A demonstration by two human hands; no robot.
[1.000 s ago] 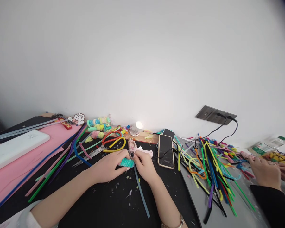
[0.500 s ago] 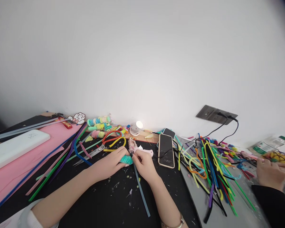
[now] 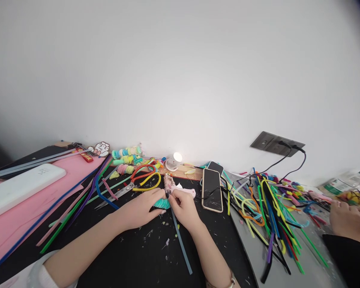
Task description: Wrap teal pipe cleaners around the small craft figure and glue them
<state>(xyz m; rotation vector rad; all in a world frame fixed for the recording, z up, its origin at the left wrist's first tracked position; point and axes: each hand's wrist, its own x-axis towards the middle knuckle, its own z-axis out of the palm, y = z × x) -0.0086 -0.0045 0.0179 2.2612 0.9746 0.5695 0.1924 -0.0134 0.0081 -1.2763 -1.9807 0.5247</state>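
Note:
My left hand (image 3: 145, 206) is closed around a teal fuzzy coil (image 3: 162, 203) that looks like wound pipe cleaner. At its right end the fingertips of my right hand (image 3: 181, 205) pinch together, hiding that end of the coil. Just beyond both hands lies a pink glue gun (image 3: 187, 192), partly covered by my fingers. A thin grey-blue stick (image 3: 182, 246) runs from under my right hand toward me on the black mat. To the left, scissors with red and yellow handles (image 3: 145, 170) rest with their blades pointing left.
A phone (image 3: 212, 190) lies right of my hands. Many coloured pipe cleaners (image 3: 276, 216) heap on the grey board, near another person's hand (image 3: 348, 220). A white box (image 3: 24, 188) sits on pink sheets at left. A paper cup (image 3: 174, 161) stands against the wall.
The whole view has shifted slightly, so things appear a little farther right. Both my hands stay together on the teal coil, with hardly any movement.

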